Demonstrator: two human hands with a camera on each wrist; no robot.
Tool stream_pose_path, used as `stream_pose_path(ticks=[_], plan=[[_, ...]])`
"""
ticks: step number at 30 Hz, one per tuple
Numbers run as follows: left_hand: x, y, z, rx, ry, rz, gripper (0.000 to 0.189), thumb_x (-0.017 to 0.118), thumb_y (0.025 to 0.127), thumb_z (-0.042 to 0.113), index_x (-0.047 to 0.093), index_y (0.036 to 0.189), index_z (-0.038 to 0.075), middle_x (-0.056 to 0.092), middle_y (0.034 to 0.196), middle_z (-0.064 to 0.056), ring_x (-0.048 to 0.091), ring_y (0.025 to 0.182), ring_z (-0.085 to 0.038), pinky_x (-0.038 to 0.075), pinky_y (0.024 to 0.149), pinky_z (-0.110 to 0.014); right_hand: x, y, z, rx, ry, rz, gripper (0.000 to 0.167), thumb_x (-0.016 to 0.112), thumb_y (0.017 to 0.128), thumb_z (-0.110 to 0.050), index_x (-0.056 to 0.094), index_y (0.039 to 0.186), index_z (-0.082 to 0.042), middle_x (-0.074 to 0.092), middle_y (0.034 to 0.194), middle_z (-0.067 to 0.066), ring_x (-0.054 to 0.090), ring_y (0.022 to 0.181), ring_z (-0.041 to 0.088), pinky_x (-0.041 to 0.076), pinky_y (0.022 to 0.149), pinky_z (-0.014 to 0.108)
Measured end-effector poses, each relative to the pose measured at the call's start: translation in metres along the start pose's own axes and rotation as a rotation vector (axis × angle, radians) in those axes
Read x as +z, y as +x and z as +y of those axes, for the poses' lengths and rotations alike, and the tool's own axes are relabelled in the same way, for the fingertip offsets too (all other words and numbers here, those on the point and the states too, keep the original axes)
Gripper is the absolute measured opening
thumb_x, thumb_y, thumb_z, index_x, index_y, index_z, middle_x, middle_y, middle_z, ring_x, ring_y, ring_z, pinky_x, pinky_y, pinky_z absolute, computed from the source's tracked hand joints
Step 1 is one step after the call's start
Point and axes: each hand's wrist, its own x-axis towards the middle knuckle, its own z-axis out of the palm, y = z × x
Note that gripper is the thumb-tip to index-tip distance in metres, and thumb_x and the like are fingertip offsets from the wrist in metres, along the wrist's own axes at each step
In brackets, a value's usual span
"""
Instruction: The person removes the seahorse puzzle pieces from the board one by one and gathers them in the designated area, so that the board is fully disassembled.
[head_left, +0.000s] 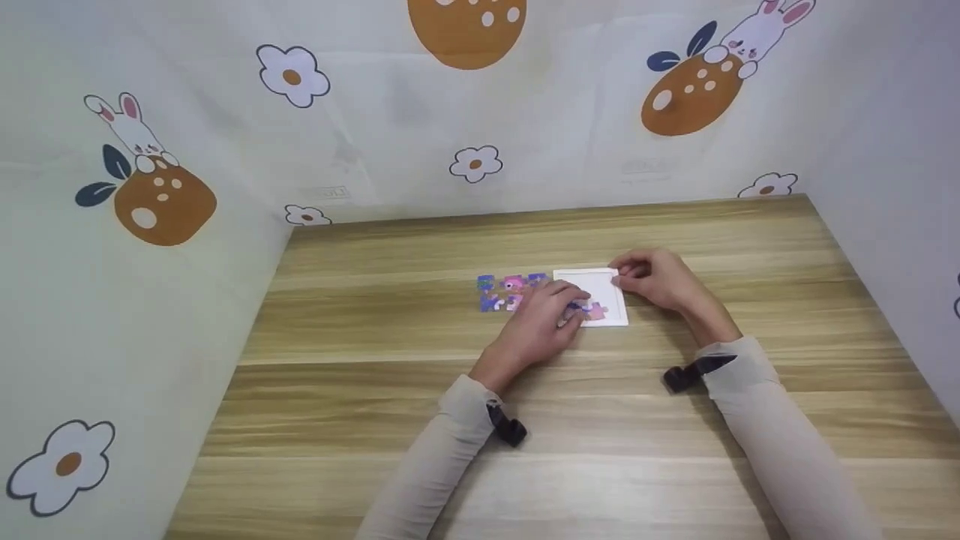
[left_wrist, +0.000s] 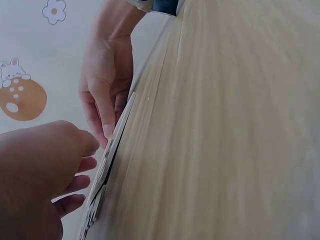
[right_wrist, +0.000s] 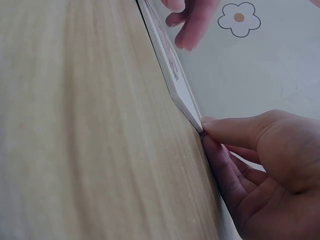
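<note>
A shallow white puzzle tray lies on the wooden table. Joined puzzle pieces, pink and blue, fill part of its near side. My right hand pinches the tray's far right corner between thumb and index finger, plainly seen in the right wrist view. Over the tray's left part is my left hand, its fingers loosely bent above the pieces and nothing visible in its grasp. In the left wrist view its fingertips hang close beside the tray edge. The hand hides part of the pieces.
Left of the tray, more colourful puzzle pieces lie in rows on the table, partly behind the left hand. A pale printed cloth with bunnies and flowers rises behind the table and along its sides. Each wrist wears a black strap.
</note>
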Motion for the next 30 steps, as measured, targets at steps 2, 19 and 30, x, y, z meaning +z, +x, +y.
stream_pose_path(ticks=[2,19,30], plan=[[0.0018,0.0012,0.0018,0.009,-0.006,-0.015,0.028,0.067,0.105,0.023,0.075,0.131,0.014,0.077,0.131,-0.001,0.066,0.131,-0.021,0.045,0.123,-0.045,-0.0002,-0.0010,-0.0004,0.001,-0.002,-0.001,0.029,0.079,0.098,-0.012,0.077,0.125,-0.002,0.077,0.108,0.018,0.070,0.096,0.019,0.052,0.080,0.010],[0.0034,-0.0009,-0.0028,0.015,-0.032,-0.023,0.030,0.070,0.105,0.029,0.076,0.131,0.015,0.079,0.129,0.001,0.069,0.126,-0.019,0.051,0.116,-0.036,-0.0009,-0.0016,-0.0005,0.008,-0.013,-0.008,0.031,0.080,0.099,-0.014,0.077,0.127,-0.003,0.077,0.109,0.018,0.071,0.098,0.020,0.052,0.081,0.011],[0.0068,-0.0014,0.0001,0.012,-0.023,0.015,0.033,0.074,0.102,0.031,0.076,0.132,0.017,0.078,0.129,0.001,0.069,0.127,-0.019,0.052,0.115,-0.037,-0.0016,-0.0014,-0.0005,0.001,-0.007,-0.014,0.029,0.079,0.099,-0.012,0.076,0.127,-0.002,0.077,0.110,0.019,0.071,0.100,0.024,0.051,0.081,0.010]])
